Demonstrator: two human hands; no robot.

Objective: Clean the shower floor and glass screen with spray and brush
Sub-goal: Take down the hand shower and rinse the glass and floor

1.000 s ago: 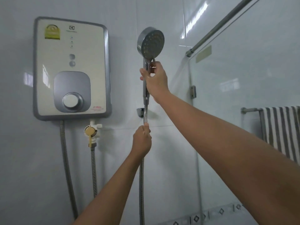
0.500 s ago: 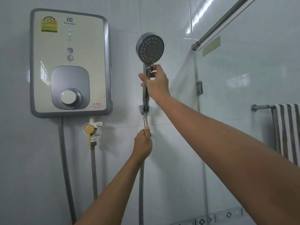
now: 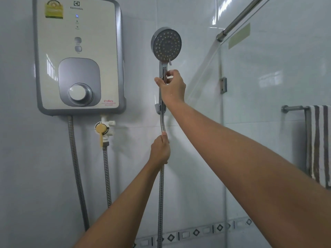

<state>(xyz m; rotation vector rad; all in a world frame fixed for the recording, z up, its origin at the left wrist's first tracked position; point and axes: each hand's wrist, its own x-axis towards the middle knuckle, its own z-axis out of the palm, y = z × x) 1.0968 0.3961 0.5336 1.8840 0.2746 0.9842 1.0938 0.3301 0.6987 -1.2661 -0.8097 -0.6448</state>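
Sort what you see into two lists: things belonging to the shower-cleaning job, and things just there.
Job: shower head, held by the right hand; hose, gripped by the left hand; glass screen.
Just there: water heater; yellow valve; striped towel; towel rail.

Left grip (image 3: 160,151), right grip (image 3: 172,86): curled, raised.

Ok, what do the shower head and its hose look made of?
Round grey shower head: likely chrome-plated plastic, mirror-glossy rim, matte face dotted with pale nozzles. Ribbed silver hose: looks like coiled metal, fine spiral ridges glinting; metallised plastic possible.
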